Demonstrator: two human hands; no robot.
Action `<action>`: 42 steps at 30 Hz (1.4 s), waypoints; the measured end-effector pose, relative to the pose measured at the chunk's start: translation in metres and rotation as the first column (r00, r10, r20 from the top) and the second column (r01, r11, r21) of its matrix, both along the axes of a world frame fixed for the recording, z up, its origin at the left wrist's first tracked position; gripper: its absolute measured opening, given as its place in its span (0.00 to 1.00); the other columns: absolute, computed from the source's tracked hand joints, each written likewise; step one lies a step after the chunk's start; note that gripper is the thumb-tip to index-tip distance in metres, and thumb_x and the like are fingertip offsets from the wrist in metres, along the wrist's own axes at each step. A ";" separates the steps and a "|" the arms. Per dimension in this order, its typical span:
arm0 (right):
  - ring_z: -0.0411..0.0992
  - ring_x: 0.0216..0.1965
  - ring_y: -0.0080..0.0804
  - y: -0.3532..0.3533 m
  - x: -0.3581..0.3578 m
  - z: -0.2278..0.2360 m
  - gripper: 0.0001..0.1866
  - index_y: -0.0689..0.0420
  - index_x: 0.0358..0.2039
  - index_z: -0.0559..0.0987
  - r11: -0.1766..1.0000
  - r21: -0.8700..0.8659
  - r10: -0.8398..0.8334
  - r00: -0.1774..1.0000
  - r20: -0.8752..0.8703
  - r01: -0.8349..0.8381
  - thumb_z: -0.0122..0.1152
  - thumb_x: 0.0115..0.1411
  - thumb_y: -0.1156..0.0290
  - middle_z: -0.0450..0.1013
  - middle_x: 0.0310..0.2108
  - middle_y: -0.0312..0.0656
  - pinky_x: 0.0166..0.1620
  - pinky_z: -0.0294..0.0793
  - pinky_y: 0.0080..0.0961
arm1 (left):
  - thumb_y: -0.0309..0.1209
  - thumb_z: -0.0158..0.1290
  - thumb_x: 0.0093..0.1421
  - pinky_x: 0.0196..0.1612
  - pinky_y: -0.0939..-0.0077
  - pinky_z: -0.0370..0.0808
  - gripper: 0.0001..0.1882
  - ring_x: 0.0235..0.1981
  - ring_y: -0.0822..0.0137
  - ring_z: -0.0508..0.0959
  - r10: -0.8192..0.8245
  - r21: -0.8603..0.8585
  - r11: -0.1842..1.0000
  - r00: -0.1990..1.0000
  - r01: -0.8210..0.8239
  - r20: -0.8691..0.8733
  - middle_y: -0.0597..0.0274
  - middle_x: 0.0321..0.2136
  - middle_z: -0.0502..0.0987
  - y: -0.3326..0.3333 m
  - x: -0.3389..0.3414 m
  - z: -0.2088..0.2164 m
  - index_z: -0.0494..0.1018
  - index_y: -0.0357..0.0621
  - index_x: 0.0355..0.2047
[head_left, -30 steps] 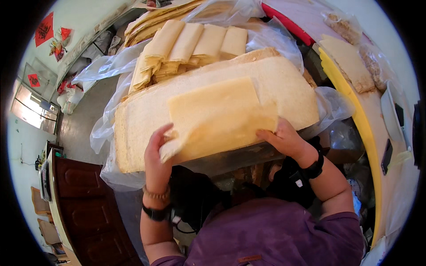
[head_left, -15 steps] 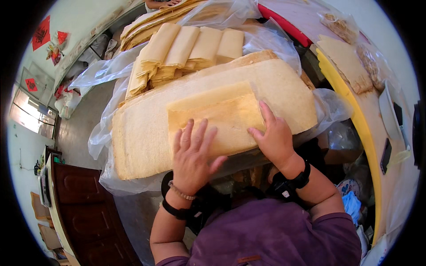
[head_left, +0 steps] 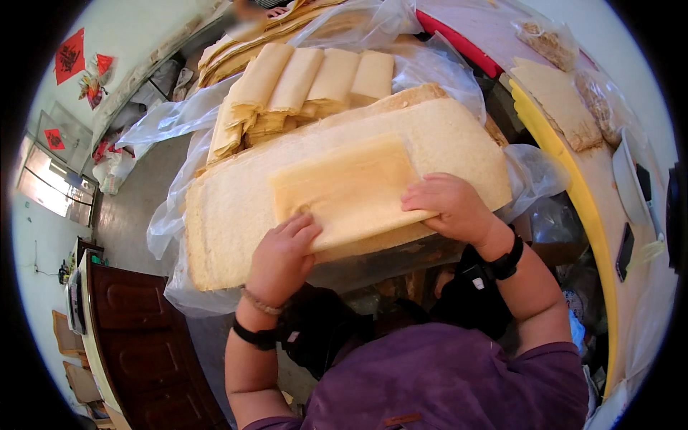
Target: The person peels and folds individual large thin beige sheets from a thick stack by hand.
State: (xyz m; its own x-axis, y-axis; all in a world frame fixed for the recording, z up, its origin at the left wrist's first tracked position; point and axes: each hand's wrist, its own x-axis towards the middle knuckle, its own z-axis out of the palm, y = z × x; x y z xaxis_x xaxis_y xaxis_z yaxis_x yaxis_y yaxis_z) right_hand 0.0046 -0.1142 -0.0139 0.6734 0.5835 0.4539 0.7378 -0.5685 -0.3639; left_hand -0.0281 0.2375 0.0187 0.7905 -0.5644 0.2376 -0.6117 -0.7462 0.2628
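Note:
A thin pale-tan sheet (head_left: 351,190), like a flatbread, lies folded on a broad stack of similar sheets (head_left: 229,236). My left hand (head_left: 281,251) has its fingers curled at the left near corner of the folded sheet. At the right near corner my right hand (head_left: 453,204) is closed, fingers on top and thumb hidden beneath. Between both hands the near edge forms a rounded fold. Just beyond the stack sits a row of folded sheets (head_left: 297,79), piled several layers deep.
Clear plastic film (head_left: 172,122) spreads around and under the stack. On the right, a yellow-edged table (head_left: 552,143) holds a phone (head_left: 624,251), bagged flakes (head_left: 548,43) and more tan sheets (head_left: 559,104). A dark wooden cabinet (head_left: 140,337) stands at lower left. Another person's hand (head_left: 276,12) shows at the far edge.
My left hand has gone from lying flat on the sheet to gripping its near left corner. My right hand has closed over the near right corner, and the near edge is now folded over.

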 end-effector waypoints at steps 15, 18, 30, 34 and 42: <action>0.75 0.29 0.54 0.045 0.033 0.008 0.19 0.60 0.28 0.75 0.826 -0.005 -0.545 0.795 -0.268 0.564 0.64 0.60 0.54 0.76 0.26 0.51 0.34 0.73 0.45 | 0.34 0.59 0.61 0.50 0.59 0.72 0.26 0.46 0.48 0.77 0.732 -0.217 0.679 0.670 -0.702 0.123 0.51 0.46 0.78 -0.034 -0.005 -0.026 0.70 0.47 0.60; 0.75 0.30 0.55 0.053 0.034 0.007 0.19 0.59 0.29 0.76 0.801 -0.026 -0.591 0.782 -0.196 0.599 0.64 0.60 0.54 0.76 0.25 0.52 0.36 0.74 0.48 | 0.40 0.60 0.60 0.64 0.54 0.61 0.33 0.62 0.49 0.67 0.461 -0.086 0.878 0.786 -0.470 0.412 0.52 0.61 0.69 -0.042 -0.004 -0.028 0.66 0.52 0.65; 0.56 0.69 0.50 0.067 0.017 -0.011 0.31 0.51 0.60 0.74 0.950 -0.196 -0.214 0.964 0.157 0.243 0.59 0.62 0.47 0.64 0.66 0.45 0.69 0.54 0.48 | 0.50 0.62 0.56 0.67 0.51 0.58 0.37 0.67 0.46 0.63 0.162 0.153 0.970 0.972 -0.189 0.170 0.53 0.65 0.67 -0.051 0.008 -0.024 0.69 0.50 0.63; 0.59 0.68 0.50 0.044 0.031 -0.011 0.31 0.53 0.60 0.73 0.959 -0.103 -0.259 0.963 0.071 0.266 0.59 0.62 0.47 0.65 0.65 0.47 0.69 0.56 0.44 | 0.36 0.61 0.56 0.59 0.58 0.70 0.27 0.61 0.50 0.71 0.111 0.183 0.973 0.980 -0.141 0.164 0.52 0.59 0.73 -0.039 0.017 -0.012 0.72 0.45 0.56; 0.62 0.66 0.45 -0.028 0.032 0.006 0.26 0.57 0.55 0.76 0.879 0.009 -0.477 0.878 -0.048 0.478 0.61 0.62 0.54 0.69 0.61 0.49 0.68 0.57 0.43 | 0.24 0.51 0.58 0.26 0.60 0.76 0.23 0.21 0.55 0.79 0.143 0.227 0.950 0.943 -0.217 0.301 0.58 0.21 0.78 -0.038 0.081 0.051 0.75 0.53 0.55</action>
State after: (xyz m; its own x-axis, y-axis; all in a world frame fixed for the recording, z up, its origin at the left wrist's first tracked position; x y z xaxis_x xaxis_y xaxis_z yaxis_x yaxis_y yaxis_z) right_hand 0.0365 -0.1426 -0.0084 0.8871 0.1775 0.4261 0.3623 -0.8398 -0.4043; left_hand 0.0527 0.1995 0.0697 0.8075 -0.4889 0.3300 -0.4816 -0.8695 -0.1098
